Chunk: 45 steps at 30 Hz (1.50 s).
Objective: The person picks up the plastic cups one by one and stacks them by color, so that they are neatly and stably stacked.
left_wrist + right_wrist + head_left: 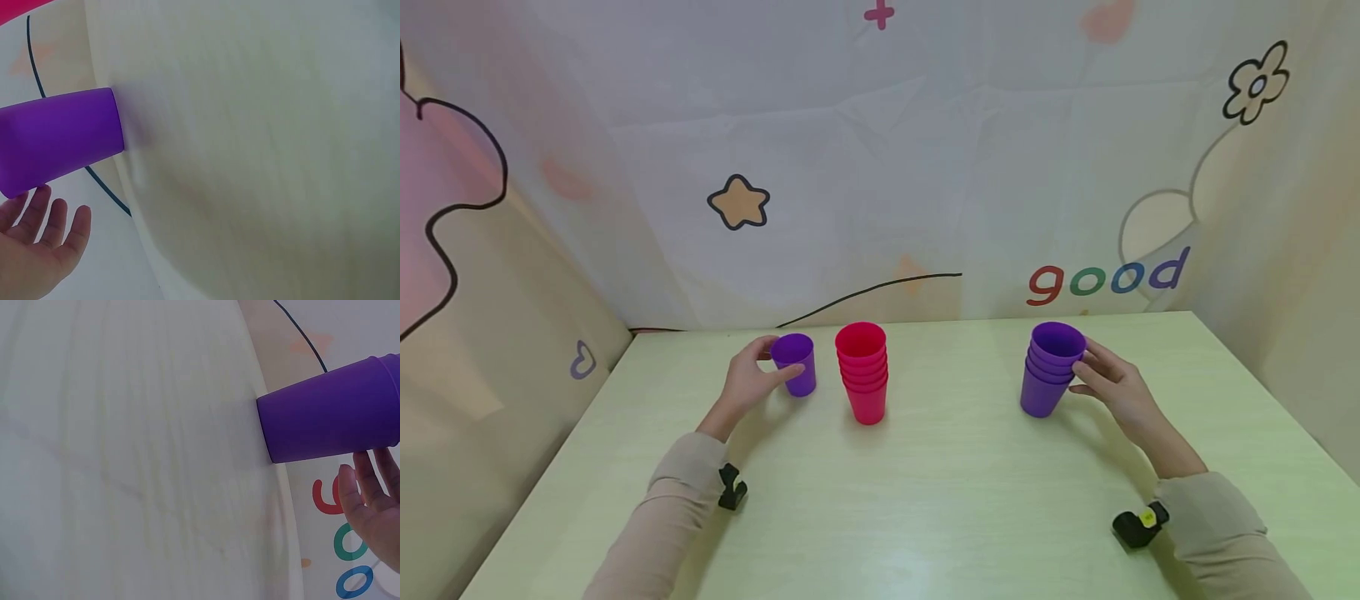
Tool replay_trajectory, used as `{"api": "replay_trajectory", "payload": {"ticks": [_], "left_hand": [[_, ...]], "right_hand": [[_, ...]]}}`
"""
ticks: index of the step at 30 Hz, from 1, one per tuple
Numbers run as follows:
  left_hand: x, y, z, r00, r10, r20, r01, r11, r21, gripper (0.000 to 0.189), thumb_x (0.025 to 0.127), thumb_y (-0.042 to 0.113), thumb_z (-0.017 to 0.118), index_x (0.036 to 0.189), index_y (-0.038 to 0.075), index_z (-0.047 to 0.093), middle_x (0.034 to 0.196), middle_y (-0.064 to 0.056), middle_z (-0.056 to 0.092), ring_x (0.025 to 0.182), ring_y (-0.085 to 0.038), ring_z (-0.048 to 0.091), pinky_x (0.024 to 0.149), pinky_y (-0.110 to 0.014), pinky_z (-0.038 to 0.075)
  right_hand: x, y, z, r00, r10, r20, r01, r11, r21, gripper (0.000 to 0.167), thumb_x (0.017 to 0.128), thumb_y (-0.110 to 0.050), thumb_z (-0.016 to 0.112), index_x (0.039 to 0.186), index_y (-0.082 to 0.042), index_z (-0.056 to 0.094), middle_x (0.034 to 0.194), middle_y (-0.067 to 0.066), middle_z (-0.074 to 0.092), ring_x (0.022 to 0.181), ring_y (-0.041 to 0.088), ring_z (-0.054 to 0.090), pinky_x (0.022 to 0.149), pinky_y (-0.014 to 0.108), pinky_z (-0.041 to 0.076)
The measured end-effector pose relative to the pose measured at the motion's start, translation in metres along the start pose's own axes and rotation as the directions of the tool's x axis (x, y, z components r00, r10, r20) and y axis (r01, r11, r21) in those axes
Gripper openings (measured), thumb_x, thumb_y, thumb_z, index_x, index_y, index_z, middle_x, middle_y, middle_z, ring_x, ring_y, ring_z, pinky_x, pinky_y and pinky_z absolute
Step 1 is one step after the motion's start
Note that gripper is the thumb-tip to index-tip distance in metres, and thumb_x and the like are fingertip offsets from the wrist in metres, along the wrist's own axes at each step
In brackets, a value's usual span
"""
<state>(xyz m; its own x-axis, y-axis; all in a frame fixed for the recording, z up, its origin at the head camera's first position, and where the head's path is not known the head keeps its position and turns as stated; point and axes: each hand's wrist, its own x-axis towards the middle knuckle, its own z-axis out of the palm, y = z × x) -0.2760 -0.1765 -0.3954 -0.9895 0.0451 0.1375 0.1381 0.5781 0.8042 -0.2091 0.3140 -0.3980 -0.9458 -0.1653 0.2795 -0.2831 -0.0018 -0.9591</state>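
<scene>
A single purple cup [793, 365] stands upright on the left part of the table. My left hand [751, 377] holds it near the rim, thumb across its near side and fingers at its far left; in the left wrist view the purple cup [62, 137] has fingertips against it. Just to its right is an upright stack of red cups [863, 375], touched by neither hand. Farther right, my right hand [1116, 387] grips a stack of purple cups [1047, 387] by its upper right side. The right wrist view shows that purple stack [331, 412] with its base at the table.
The pale green table [955, 483] ends at a printed cloth backdrop [880, 192], close behind the cups. Cloth also rises on both sides. A small black device sits at each wrist.
</scene>
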Motion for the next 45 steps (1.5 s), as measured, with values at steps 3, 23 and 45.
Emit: {"api": "replay_trajectory", "payload": {"ticks": [3,23,45], "left_hand": [[0.0,0.0,0.0,1.0,0.011,-0.013,-0.011,1.0,0.002,0.063,0.076,0.029,0.074,0.125,0.002,0.046,0.112,-0.016,0.056,0.11,-0.033,0.045,0.089,-0.046,0.037],[-0.007,0.01,0.001,0.993,0.096,-0.072,-0.094,0.995,0.027,0.058,0.075,0.029,0.075,0.121,0.002,0.052,0.11,-0.013,0.058,0.101,-0.025,0.05,0.078,-0.037,0.044],[-0.041,0.02,-0.011,0.989,0.115,-0.092,-0.118,0.993,-0.02,0.057,0.073,0.029,0.076,0.118,0.003,0.053,0.108,-0.012,0.059,0.101,-0.024,0.05,0.082,-0.042,0.045]], "right_hand": [[0.0,0.0,0.0,1.0,0.004,-0.001,-0.004,1.0,-0.002,0.047,0.094,-0.011,0.049,0.14,-0.013,0.037,0.109,-0.015,0.059,0.094,0.0,0.058,0.074,0.021,0.05],[0.0,0.001,0.0,1.0,0.0,-0.004,0.0,1.0,-0.017,0.048,0.094,-0.011,0.048,0.14,-0.011,0.035,0.109,-0.016,0.058,0.094,0.0,0.058,0.074,0.021,0.05],[0.0,-0.001,0.001,1.0,0.019,-0.012,-0.02,1.0,-0.006,0.049,0.094,-0.01,0.048,0.141,-0.011,0.033,0.109,-0.016,0.059,0.094,0.0,0.057,0.074,0.02,0.05]]}}
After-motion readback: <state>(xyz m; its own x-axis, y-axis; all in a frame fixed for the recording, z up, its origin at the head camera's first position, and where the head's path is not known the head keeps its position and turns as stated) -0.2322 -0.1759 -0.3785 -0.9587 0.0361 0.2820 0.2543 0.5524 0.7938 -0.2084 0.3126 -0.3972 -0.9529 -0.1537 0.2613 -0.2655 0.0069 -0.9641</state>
